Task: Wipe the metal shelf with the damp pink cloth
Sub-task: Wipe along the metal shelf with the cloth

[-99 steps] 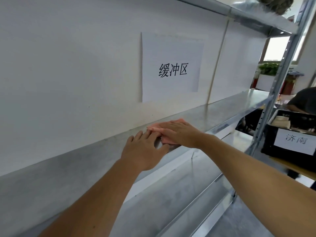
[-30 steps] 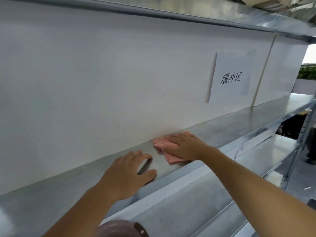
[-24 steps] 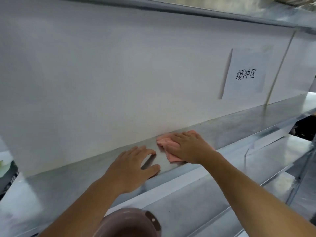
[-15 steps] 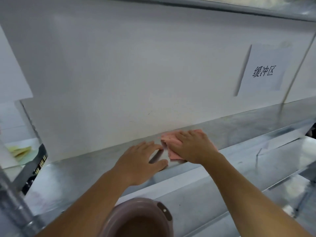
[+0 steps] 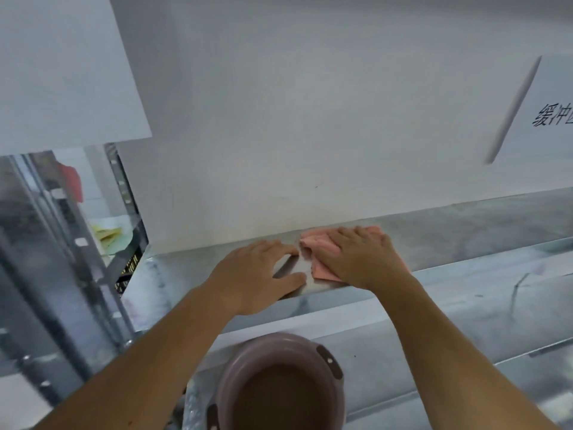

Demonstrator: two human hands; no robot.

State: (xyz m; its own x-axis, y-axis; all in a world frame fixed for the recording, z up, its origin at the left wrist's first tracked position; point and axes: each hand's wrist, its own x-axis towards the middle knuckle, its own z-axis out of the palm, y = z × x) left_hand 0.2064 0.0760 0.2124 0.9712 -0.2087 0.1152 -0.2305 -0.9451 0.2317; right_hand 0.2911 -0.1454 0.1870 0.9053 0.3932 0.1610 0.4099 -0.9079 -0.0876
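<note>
Head view: right hand [image 5: 361, 259] flat, fingers spread, pressing pink cloth [image 5: 322, 268] onto metal shelf [image 5: 465, 231], gripping nothing. Left hand [image 5: 260, 274] open at 9 o'clock of cloth, palm down, empty. Versus 0.5 s ago: paper sign [image 5: 555, 119] slid toward 3 o'clock edge; basin [image 5: 279, 383] at 6 o'clock now fuller in view.

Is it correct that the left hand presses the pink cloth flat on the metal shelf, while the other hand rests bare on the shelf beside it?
Not quite: the hands are swapped. The head view shows the right hand pressing the pink cloth flat on the metal shelf, while the left hand rests bare on the shelf beside it.
</note>
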